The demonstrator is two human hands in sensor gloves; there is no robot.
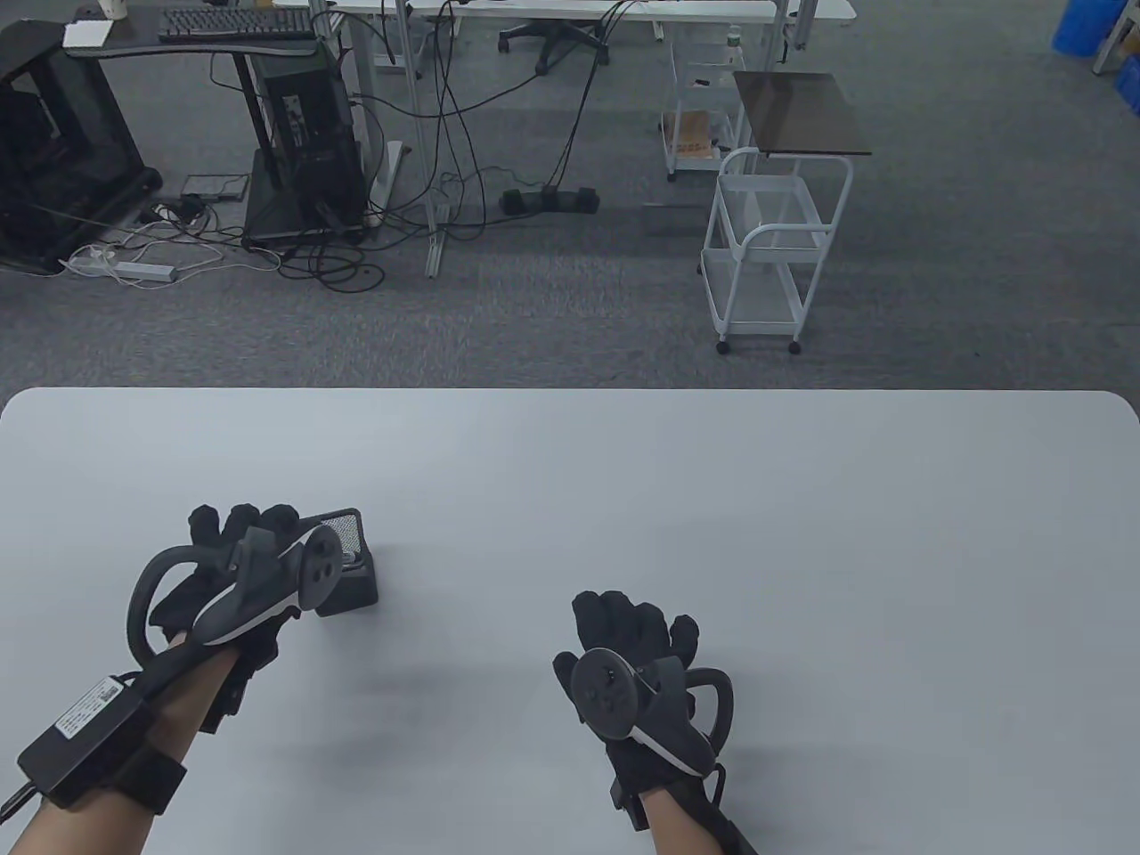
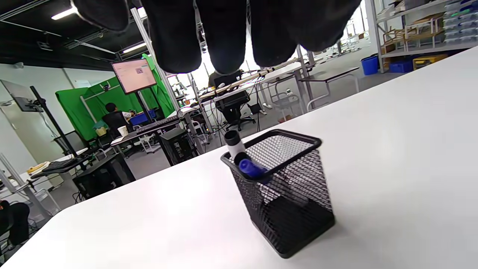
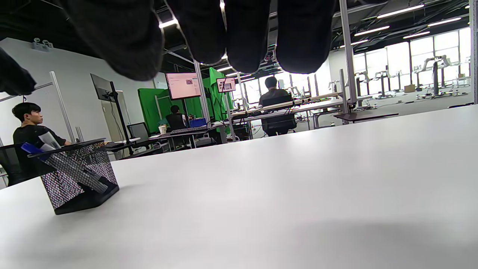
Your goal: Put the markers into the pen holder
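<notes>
Right hand (image 1: pixel 637 655) flat over bare table (image 1: pixel 802 534), fingers spread, holding nothing. Left hand (image 1: pixel 223 570) likewise spread and unloaded, just beside pen holder (image 2: pixel 285 194), mid-left, well off every edge. Blue marker (image 2: pixel 252 169) and black-capped marker (image 2: pixel 234 144) lean inside.

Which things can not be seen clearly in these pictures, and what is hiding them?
- Black mesh pen holder, table view: mostly covered by the left hand and its tracker.
- Blue-capped marker and black-capped white marker, left wrist view: lower ends blurred behind the mesh.
- Right hand, table view: tracker covers the palm; finger contact with the white table unclear.
</notes>
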